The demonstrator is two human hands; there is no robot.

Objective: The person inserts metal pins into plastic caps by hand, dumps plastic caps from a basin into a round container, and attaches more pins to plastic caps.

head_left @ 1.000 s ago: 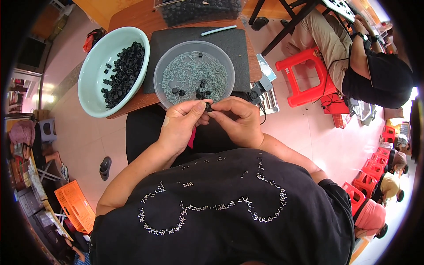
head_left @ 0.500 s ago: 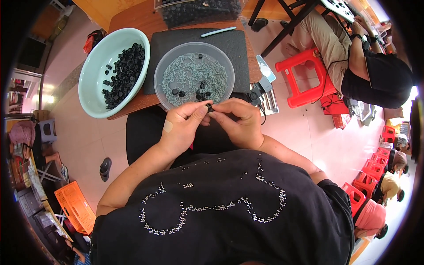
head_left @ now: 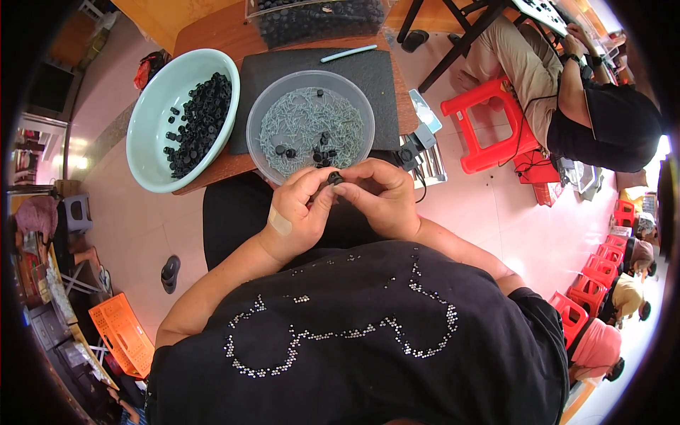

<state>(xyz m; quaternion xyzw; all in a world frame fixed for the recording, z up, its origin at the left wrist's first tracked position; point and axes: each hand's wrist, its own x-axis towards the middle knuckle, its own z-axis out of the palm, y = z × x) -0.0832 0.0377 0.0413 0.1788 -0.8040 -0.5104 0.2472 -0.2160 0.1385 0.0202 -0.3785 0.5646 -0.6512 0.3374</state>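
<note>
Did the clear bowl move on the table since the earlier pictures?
No. The clear bowl sits in the same place beside the green bowl, overlapping the black mat as before. Only the hands shifted slightly.

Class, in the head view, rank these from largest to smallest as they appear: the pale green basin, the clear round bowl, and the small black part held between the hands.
1. pale green basin
2. clear round bowl, somewhat smaller
3. small black part, far smallest

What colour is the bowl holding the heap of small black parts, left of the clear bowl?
Pale mint green bowl, plain, no pattern; the head view shows it.
</note>
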